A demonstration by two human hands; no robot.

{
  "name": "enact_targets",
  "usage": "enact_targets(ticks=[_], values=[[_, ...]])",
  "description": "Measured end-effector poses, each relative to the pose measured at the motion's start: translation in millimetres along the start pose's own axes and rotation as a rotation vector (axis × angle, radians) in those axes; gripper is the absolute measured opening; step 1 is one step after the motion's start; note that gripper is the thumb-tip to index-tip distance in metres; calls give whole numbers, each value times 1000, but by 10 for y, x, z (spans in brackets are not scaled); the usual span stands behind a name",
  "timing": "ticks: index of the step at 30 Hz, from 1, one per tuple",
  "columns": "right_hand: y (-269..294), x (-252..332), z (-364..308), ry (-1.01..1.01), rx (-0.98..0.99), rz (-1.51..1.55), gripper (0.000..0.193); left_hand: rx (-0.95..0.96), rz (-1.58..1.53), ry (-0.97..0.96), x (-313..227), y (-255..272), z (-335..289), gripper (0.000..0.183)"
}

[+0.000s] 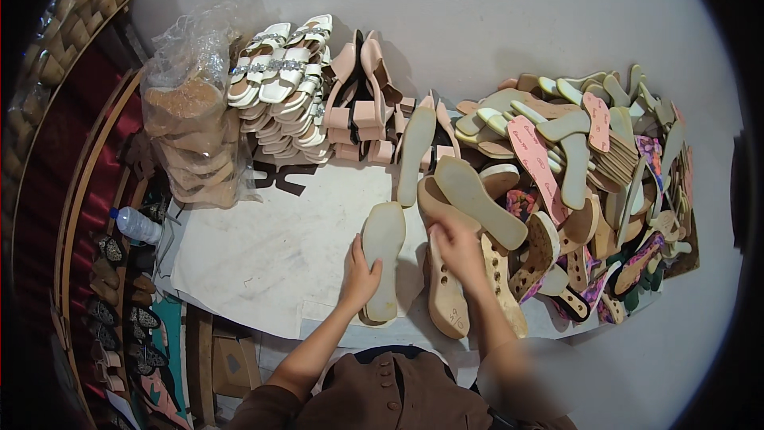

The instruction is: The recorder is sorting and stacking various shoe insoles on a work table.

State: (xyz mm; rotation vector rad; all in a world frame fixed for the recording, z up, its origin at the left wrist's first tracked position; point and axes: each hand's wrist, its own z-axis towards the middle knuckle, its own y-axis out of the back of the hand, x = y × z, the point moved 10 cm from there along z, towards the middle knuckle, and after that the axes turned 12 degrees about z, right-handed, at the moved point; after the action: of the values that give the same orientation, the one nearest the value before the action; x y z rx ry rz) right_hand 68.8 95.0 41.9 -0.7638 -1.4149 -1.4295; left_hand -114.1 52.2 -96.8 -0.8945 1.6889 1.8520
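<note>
My left hand (362, 277) is closed on the near part of a pale greenish shoe sole (383, 227), thumb over its face and fingers along its left edge. My right hand (460, 253) is closed over a tan wedge shoe sole (447, 302) with a row of dark holes along its side. Its fingertips are partly hidden. Just right of it lies another holed wedge sole (503, 295). Beyond my hands, a pale sole (481, 203) rests across a tan sole (434, 199), and a narrow pale sole (416, 151) leans upright.
A heap of loose soles, pink insoles (535, 161) and floral straps fills the table's right side. At the back stand stacked white sandals (282, 76), pink heeled sandals (358, 115) and a plastic-wrapped stack (195, 139). Left are a bottle (137, 225) and shoe shelves (103, 271).
</note>
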Motion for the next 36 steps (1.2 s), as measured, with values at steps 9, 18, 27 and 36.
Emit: enact_targets(ticks=[9, 18, 27, 36], values=[[916, -552, 236, -83, -261, -931, 36, -3, -46, -74, -368, 96, 172, 55], [678, 190, -55, 111, -346, -5, 36, -73, -169, -82, -428, 358, 131, 47], [-914, -948, -658, -413, -225, 472, 47, 109, -474, 192, -123, 91, 14, 47], [-975, -740, -641, -237, -155, 136, 49, 152, -372, 80, 39, -106, 34, 50]])
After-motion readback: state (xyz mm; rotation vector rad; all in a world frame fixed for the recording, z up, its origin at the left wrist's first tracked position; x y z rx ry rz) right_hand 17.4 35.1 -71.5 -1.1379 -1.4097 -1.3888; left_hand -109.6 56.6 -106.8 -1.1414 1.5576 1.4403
